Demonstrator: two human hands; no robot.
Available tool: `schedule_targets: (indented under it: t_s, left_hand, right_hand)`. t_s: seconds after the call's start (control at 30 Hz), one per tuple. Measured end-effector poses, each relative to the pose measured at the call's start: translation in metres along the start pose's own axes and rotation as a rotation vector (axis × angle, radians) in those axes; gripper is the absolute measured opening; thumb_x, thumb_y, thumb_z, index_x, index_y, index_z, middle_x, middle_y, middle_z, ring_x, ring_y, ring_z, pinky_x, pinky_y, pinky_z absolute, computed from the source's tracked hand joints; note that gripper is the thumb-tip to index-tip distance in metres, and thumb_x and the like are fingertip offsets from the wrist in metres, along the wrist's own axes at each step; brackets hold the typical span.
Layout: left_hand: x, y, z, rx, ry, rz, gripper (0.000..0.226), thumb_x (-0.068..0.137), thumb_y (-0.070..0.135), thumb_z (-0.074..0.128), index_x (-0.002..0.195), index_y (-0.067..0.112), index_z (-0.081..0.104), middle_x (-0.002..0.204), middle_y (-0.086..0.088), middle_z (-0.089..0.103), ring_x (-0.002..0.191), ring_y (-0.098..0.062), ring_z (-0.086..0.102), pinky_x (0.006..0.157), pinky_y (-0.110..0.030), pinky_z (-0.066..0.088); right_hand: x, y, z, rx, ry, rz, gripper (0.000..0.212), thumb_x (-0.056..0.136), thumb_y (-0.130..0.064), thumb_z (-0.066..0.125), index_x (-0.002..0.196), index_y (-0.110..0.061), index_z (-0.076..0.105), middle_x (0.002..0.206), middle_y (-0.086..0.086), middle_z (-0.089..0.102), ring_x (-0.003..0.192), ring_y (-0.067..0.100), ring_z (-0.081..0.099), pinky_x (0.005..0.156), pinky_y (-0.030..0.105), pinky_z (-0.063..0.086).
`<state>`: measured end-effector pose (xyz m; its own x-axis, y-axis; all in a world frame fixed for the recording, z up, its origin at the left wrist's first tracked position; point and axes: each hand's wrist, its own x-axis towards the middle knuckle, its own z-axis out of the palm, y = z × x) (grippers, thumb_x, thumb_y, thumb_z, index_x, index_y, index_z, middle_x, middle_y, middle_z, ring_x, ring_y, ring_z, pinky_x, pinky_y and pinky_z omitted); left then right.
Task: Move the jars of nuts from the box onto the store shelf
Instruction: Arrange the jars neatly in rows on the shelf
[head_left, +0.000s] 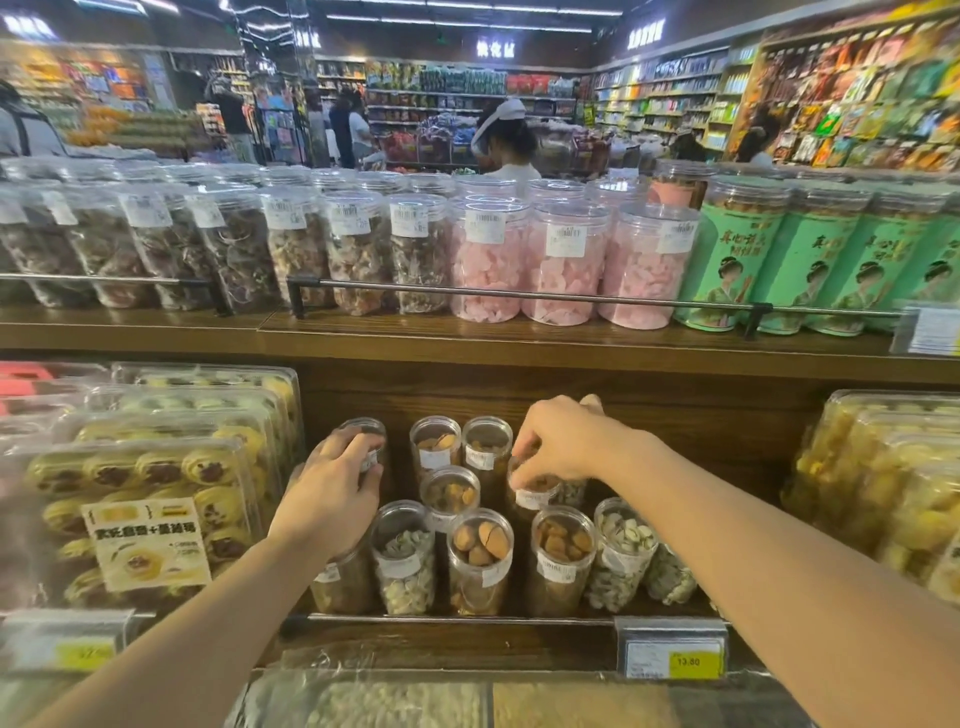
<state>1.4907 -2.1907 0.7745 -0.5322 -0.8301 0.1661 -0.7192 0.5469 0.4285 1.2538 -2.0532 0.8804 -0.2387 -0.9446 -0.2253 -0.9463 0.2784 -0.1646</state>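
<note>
Currently both hands are gripping nut jars: left hand (332, 483) behind the almond jar (480, 561), right hand (558, 441) too; crowding could be toppling neighbours.

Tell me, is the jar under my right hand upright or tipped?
Upright: the jar stands lid-up among the others, right hand gripping its top.
</note>
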Motion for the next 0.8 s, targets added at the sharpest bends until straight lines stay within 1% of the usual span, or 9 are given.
schedule_targets:
  t_s: [0.07, 0.13, 0.17, 0.27, 0.33, 0.43, 0.67, 0.73, 0.8]
  left_hand:
    - [-0.001, 0.0, 0.0, -0.01, 0.006, -0.003, 0.04, 0.104, 0.032, 0.045, 0.144, 0.034, 0.045, 0.157, 0.007, 0.038, 0.147, -0.02, 0.031, 0.12, -0.048, 0.031]
    - [-0.001, 0.001, 0.0, -0.007, 0.011, -0.002, 0.04, 0.104, 0.031, 0.046, 0.144, 0.034, 0.045, 0.157, 0.007, 0.038, 0.147, -0.02, 0.032, 0.12, -0.048, 0.031]
    - [-0.001, 0.001, 0.001, -0.003, 0.013, 0.001, 0.041, 0.103, 0.031, 0.046, 0.144, 0.034, 0.045, 0.157, 0.006, 0.038, 0.146, -0.02, 0.032, 0.12, -0.048, 0.031]
    - [-0.002, 0.002, 0.0, -0.003, 0.022, 0.006, 0.041, 0.102, 0.03, 0.048, 0.143, 0.033, 0.046, 0.156, 0.005, 0.04, 0.145, -0.021, 0.034, 0.12, -0.047, 0.031]
    - [-0.002, 0.002, 0.0, -0.001, 0.029, 0.005, 0.042, 0.102, 0.029, 0.049, 0.144, 0.033, 0.046, 0.156, 0.005, 0.04, 0.145, -0.021, 0.034, 0.12, -0.047, 0.031]
    - [-0.002, 0.003, 0.0, -0.011, 0.042, 0.018, 0.043, 0.102, 0.029, 0.049, 0.144, 0.033, 0.045, 0.156, 0.006, 0.039, 0.146, -0.021, 0.033, 0.121, -0.047, 0.029]
    - [-0.002, 0.001, 0.003, -0.032, 0.067, 0.028, 0.043, 0.102, 0.031, 0.046, 0.146, 0.032, 0.045, 0.157, 0.006, 0.038, 0.147, -0.02, 0.031, 0.12, -0.044, 0.024]
    - [-0.002, 0.0, 0.004, -0.032, 0.074, 0.032, 0.042, 0.102, 0.03, 0.046, 0.145, 0.032, 0.046, 0.156, 0.006, 0.04, 0.146, -0.02, 0.032, 0.119, -0.043, 0.025]
    - [-0.002, 0.0, 0.003, -0.035, 0.077, 0.038, 0.042, 0.102, 0.029, 0.046, 0.144, 0.031, 0.046, 0.156, 0.006, 0.041, 0.146, -0.02, 0.032, 0.119, -0.043, 0.025]
  right_hand:
    - [0.005, -0.015, 0.003, 0.154, -0.012, -0.104, 0.043, 0.086, -0.042, 0.079, 0.126, -0.029, 0.072, 0.119, -0.009, 0.068, 0.106, 0.01, 0.057, 0.097, 0.035, 0.045]
    - [0.009, -0.039, 0.008, 0.181, -0.06, -0.186, 0.044, 0.088, -0.036, 0.078, 0.13, -0.024, 0.07, 0.102, -0.015, 0.065, 0.088, 0.0, 0.055, 0.078, 0.02, 0.046]
    - [0.013, -0.049, 0.012, 0.149, -0.075, -0.21, 0.045, 0.088, -0.034, 0.078, 0.131, -0.023, 0.069, 0.102, -0.015, 0.065, 0.086, 0.0, 0.055, 0.076, 0.018, 0.046]
    - [0.025, -0.065, 0.024, 0.108, -0.085, -0.199, 0.042, 0.086, -0.03, 0.081, 0.125, -0.02, 0.073, 0.117, 0.0, 0.072, 0.101, 0.015, 0.067, 0.088, 0.031, 0.056]
    - [0.031, -0.069, 0.026, 0.099, -0.07, -0.157, 0.039, 0.083, -0.03, 0.084, 0.119, -0.018, 0.075, 0.113, 0.003, 0.073, 0.097, 0.017, 0.069, 0.088, 0.035, 0.059]
    - [0.033, -0.075, 0.025, 0.071, -0.057, -0.135, 0.036, 0.083, -0.027, 0.084, 0.116, -0.016, 0.076, 0.111, 0.004, 0.072, 0.095, 0.018, 0.07, 0.087, 0.034, 0.059]
    - [0.035, -0.08, 0.021, -0.021, -0.091, -0.125, 0.037, 0.088, -0.02, 0.08, 0.124, -0.017, 0.072, 0.121, 0.005, 0.07, 0.105, 0.021, 0.067, 0.089, 0.031, 0.056]
    - [0.034, -0.081, 0.018, -0.023, -0.091, -0.13, 0.04, 0.088, -0.022, 0.08, 0.126, -0.018, 0.071, 0.122, 0.003, 0.07, 0.104, 0.019, 0.067, 0.084, 0.028, 0.054]
    - [0.03, -0.083, 0.016, 0.015, -0.067, -0.169, 0.044, 0.086, -0.03, 0.081, 0.128, -0.023, 0.07, 0.125, -0.001, 0.069, 0.109, 0.016, 0.065, 0.088, 0.029, 0.053]
